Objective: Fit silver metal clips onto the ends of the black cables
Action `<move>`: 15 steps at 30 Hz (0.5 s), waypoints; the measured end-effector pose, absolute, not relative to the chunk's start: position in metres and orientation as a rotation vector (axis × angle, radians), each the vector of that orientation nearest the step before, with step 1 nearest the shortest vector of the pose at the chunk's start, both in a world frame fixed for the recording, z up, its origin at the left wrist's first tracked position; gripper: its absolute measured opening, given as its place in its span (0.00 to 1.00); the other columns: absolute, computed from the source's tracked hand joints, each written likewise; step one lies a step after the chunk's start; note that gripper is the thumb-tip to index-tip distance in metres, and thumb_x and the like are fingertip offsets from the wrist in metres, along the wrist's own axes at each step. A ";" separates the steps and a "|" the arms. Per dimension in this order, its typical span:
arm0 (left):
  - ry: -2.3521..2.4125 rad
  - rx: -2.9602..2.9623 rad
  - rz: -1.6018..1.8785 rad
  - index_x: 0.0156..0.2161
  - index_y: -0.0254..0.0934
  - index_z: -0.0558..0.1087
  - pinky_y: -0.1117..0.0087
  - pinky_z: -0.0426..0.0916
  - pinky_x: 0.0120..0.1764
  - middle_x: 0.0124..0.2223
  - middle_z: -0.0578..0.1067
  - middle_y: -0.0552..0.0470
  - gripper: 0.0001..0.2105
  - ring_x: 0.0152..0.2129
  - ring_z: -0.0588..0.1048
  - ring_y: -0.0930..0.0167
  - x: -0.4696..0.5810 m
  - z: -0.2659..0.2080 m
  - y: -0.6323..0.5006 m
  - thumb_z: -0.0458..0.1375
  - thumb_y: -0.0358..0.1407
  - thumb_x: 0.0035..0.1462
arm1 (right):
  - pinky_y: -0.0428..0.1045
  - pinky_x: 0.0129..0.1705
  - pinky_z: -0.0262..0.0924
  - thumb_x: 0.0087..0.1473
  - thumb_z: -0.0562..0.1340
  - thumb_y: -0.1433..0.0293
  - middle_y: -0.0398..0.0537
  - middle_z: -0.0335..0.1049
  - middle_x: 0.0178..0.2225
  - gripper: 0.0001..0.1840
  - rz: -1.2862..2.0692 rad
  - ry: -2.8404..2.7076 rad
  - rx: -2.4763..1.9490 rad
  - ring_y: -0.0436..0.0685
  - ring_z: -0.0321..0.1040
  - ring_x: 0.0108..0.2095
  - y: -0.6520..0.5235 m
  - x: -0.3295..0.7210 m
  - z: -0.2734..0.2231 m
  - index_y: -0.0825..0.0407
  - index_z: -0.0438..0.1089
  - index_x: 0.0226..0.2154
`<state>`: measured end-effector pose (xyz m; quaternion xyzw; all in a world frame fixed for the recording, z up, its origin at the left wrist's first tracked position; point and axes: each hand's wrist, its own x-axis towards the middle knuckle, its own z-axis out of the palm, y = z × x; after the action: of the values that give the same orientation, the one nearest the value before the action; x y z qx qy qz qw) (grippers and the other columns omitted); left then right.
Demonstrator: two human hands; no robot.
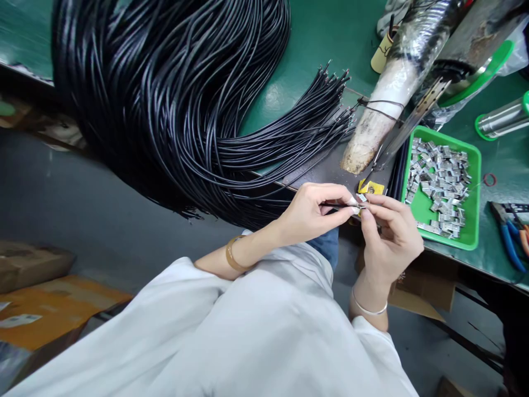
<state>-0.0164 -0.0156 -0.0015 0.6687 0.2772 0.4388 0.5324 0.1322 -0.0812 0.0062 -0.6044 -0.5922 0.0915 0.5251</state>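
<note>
My left hand is closed, with thumb and fingers pinching a black cable near its end. Facing it, my right hand has its thumb and fingertips drawn together at the cable's tip. A small silver metal connector shows between the two sets of fingertips, at the right fingers; its exact contact with the cable is partly hidden. Just beyond lies a yellow pad, below a soldering iron that slants down from a stand. A large bundle of black cables drapes over the table edge on the left.
A green tray of metal connectors stands right of my hands. Pliers lie farther right. A plastic-wrapped tube leans across the green table, near solder spools. Cardboard boxes sit on the floor at left.
</note>
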 end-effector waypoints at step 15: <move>0.711 2.357 1.063 0.33 0.33 0.76 0.71 0.65 0.35 0.28 0.74 0.50 0.14 0.27 0.69 0.72 -0.016 -0.011 -0.014 0.50 0.31 0.68 | 0.50 0.51 0.72 0.57 0.64 0.78 0.45 0.78 0.44 0.11 -0.002 -1.816 -1.562 0.53 0.76 0.44 -0.087 0.146 0.016 0.49 0.75 0.41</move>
<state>-0.0157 -0.0142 -0.0107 0.8558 0.2581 0.3859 0.2282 0.1464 -0.0868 0.0160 -0.6073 -0.7059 -0.0007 0.3645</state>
